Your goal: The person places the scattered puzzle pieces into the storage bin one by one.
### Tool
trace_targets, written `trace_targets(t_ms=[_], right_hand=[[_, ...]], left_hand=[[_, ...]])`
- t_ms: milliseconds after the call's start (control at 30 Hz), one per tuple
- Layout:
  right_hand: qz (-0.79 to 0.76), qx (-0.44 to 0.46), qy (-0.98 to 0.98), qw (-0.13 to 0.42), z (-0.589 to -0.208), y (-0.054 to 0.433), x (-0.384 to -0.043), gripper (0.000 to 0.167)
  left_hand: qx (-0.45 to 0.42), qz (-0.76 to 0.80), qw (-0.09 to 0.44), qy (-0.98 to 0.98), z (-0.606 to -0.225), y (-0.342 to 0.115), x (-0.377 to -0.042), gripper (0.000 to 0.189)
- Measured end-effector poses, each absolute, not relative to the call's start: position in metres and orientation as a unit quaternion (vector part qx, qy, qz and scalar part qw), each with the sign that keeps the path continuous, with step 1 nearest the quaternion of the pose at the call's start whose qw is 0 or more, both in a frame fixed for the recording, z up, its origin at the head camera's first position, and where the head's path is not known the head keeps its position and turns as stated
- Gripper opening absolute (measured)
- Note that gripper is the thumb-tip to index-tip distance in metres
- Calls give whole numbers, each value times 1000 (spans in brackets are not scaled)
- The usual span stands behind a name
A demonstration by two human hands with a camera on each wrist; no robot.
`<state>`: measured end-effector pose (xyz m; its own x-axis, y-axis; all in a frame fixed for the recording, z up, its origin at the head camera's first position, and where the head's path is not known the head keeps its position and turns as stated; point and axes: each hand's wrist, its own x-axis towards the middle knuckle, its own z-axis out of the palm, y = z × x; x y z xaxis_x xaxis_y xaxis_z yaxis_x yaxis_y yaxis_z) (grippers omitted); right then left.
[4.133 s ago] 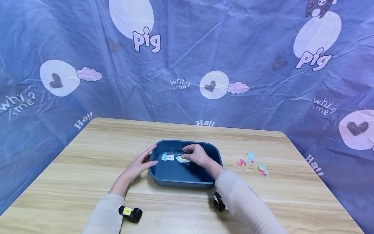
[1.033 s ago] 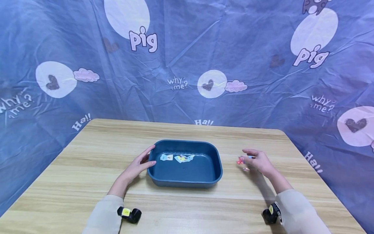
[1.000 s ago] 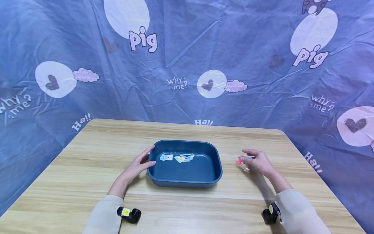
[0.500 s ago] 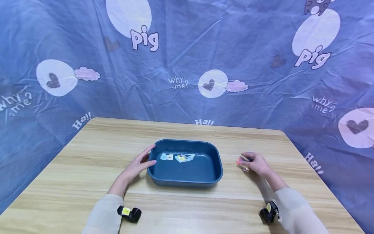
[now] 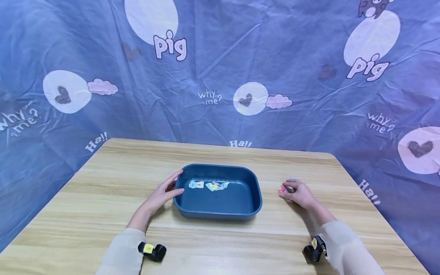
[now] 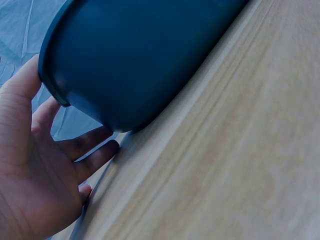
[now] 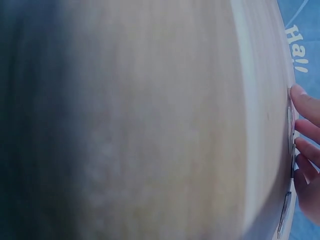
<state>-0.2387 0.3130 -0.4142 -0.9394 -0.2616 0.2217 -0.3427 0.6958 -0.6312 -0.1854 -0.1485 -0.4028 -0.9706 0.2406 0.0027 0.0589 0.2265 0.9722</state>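
Observation:
A dark blue rectangular plastic bin (image 5: 216, 215) stands on the table. My left hand (image 5: 164, 193) grips its left end, thumb over the rim and fingers against the outside wall; the left wrist view shows the fingertips low on that wall. Inside lie a light blue and white flat cutout (image 5: 196, 185) and a yellow and blue one (image 5: 217, 186). Right of the bin, my right hand (image 5: 302, 194) reaches down with bent fingers, thumb and forefinger tips at a small red flat cutout (image 5: 282, 190). In the right wrist view, flat pieces (image 7: 284, 215) lie under the fingers (image 7: 306, 131).
The wooden table (image 5: 220, 248) extends around the bin. A blue printed cloth (image 5: 213, 68) hangs behind it. Black wrist cameras (image 5: 154, 251) sit on both sleeves. A bit of a light blue cutout (image 5: 292, 178) shows behind the right hand.
My right hand left the bin and moved right to the loose cutouts; its fingers have since lowered and drawn closer around the red one. My left hand stays on the bin.

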Motion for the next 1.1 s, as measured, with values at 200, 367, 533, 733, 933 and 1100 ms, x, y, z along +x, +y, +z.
trace_targets(t_ms=[200,367,533,733,933,1100], right_hand=[[324,151,-932,57,-412,310,-239,46],[315,148,-936,50,-412,311,-240,46],[307,150,-939,49,-412,310,-241,45],[303,151,-940,54,-410,308,-240,44],[302,149,-940,52,-411,309,-241,42],[307,150,-938,58,-411,308,-241,40]], left_hand=[[98,612,69,782,-413,-151,-190,58],[100,617,70,777,-412,-152,-190,58],[104,628,76,768,-402,-150,-185,57],[108,621,78,773,-385,-145,-175,58],[107,619,79,774,-384,-145,-174,58],[107,624,81,770,-384,-145,-175,58]])
